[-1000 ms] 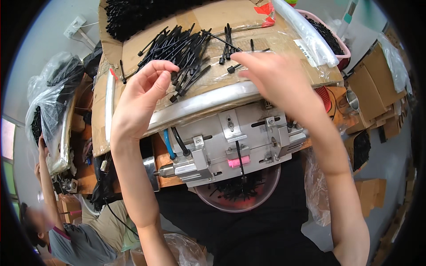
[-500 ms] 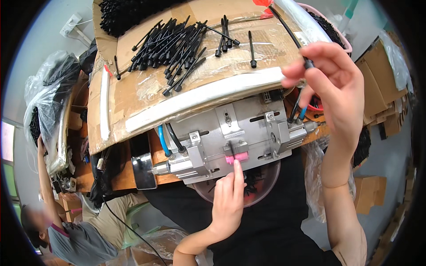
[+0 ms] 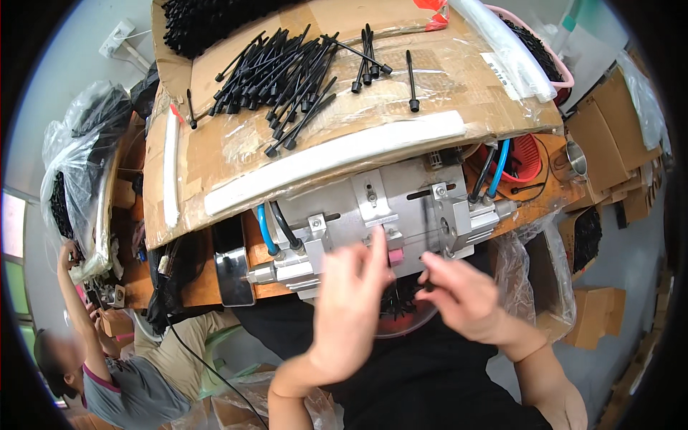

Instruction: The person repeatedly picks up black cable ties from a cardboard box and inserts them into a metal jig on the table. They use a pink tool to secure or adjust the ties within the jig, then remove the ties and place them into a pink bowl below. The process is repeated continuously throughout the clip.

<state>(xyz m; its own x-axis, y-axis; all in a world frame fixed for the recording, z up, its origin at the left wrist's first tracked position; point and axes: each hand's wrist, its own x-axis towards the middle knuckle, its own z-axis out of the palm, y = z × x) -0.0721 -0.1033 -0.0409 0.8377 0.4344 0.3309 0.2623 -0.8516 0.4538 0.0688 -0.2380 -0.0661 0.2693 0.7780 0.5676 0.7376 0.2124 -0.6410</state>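
My left hand (image 3: 347, 304), blurred, reaches over a metal clamping fixture (image 3: 408, 190). Its index finger is stretched toward the small central block, and nothing shows in its grasp. Close by the fingertip, a pink piece (image 3: 395, 256) sits on the fixture, partly hidden by the hand. My right hand (image 3: 466, 297) is closed at the fixture's front edge, pinching a thin black rod (image 3: 428, 215). The rod is smeared by motion, stands roughly upright, and its thicker end is among the fingers. Below both hands is a clear bowl (image 3: 405, 330) containing black rods.
Several black rods (image 3: 276, 75) are heaped on a cardboard box (image 3: 183, 208) beyond the fixture. Blue hoses (image 3: 502, 168) run at the right, near a red basket (image 3: 529, 159). A dark phone-like slab (image 3: 233, 269) lies left. Another person (image 3: 136, 387) works at far left.
My right hand has come down and inward from the upper right with the black rod, now beside the fixture. My left hand has shifted slightly forward, covering part of the pink piece.
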